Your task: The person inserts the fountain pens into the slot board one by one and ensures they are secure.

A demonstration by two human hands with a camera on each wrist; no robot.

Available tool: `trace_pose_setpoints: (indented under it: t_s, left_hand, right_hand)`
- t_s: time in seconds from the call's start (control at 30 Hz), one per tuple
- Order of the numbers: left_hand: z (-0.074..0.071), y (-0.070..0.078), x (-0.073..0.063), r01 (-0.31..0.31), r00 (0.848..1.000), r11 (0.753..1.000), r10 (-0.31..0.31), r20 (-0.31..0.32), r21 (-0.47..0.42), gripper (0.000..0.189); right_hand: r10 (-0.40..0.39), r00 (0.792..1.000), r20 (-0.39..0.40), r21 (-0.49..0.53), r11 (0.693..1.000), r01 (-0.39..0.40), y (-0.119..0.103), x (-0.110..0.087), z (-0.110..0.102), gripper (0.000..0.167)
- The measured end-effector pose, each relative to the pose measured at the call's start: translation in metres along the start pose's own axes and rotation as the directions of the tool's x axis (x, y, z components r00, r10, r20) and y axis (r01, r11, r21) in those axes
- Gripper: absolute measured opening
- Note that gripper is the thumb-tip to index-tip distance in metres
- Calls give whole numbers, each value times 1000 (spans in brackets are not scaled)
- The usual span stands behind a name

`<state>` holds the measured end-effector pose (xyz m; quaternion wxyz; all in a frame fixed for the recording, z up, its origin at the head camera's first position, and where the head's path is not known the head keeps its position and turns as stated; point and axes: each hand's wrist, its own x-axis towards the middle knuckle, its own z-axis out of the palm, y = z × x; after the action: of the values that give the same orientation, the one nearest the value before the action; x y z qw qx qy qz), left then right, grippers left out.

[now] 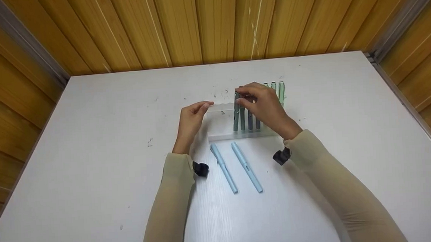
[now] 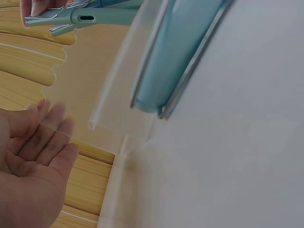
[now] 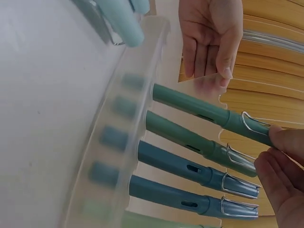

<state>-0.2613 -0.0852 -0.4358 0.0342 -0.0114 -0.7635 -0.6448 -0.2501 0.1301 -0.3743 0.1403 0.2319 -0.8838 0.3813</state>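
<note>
A clear pen stand [image 1: 218,123] stands upright on the table, with several capped pens in its slots. My left hand [image 1: 192,119] pinches the upper left corner of its back panel between thumb and fingers. The right hand [image 1: 268,102] pinches the cap end of a dark green pen [image 3: 194,105], whose lower end sits in a slot of the stand. Beside it in the right wrist view are another green pen [image 3: 183,137] and two dark blue pens [image 3: 173,161]. Two light blue pens, one on the left [image 1: 224,169] and one on the right [image 1: 246,167], lie before the stand.
Pale green pens [image 1: 281,90] stand at the stand's right end, partly behind my right hand. The white table [image 1: 102,172] reaches back to a wood-patterned panel wall [image 1: 179,26]. A small black wrist camera [image 1: 201,169] sits near the left light blue pen.
</note>
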Motion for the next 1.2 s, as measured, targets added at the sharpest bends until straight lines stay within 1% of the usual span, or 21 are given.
trace_pose_setpoints:
  t_s: [0.07, 0.17, 0.23, 0.3, 0.53, 0.73, 1.03, 1.2]
  left_hand:
    - [0, -1, 0, -1, 1000, 1000, 1, -2, 6, 26]
    - [0, -1, -1, -13, 1000, 1000, 13, -1, 6, 26]
    - [0, -2, 0, -16, 1000, 1000, 16, -2, 5, 26]
    - [0, -2, 0, -18, 1000, 1000, 18, -3, 5, 26]
    - [0, -2, 0, -12, 1000, 1000, 12, -2, 18, 26]
    - [-1, -2, 0, -18, 1000, 1000, 18, 3, 14, 26]
    - [0, -3, 1, -28, 1000, 1000, 28, 1, 4, 26]
    - [1, -3, 1, -29, 1000, 999, 29, 2, 14, 26]
  right_hand:
    - [-58, 998, 2, -68, 996, 58, -1, 1, 1, 29]
    - [-129, 992, 14, -159, 979, 130, -1, 2, 1, 29]
    - [-158, 987, 23, -191, 969, 160, -1, 3, 1, 29]
    - [-171, 985, 31, -200, 964, 173, 0, 4, 1, 29]
    - [-156, 986, 57, -222, 961, 165, 5, 9, 3, 31]
    - [-175, 984, 42, -238, 954, 180, 11, 13, 7, 30]
    - [-117, 992, 48, -261, 957, 126, 12, 16, 11, 32]
    - [-106, 994, 34, -258, 960, 111, 13, 15, 12, 32]
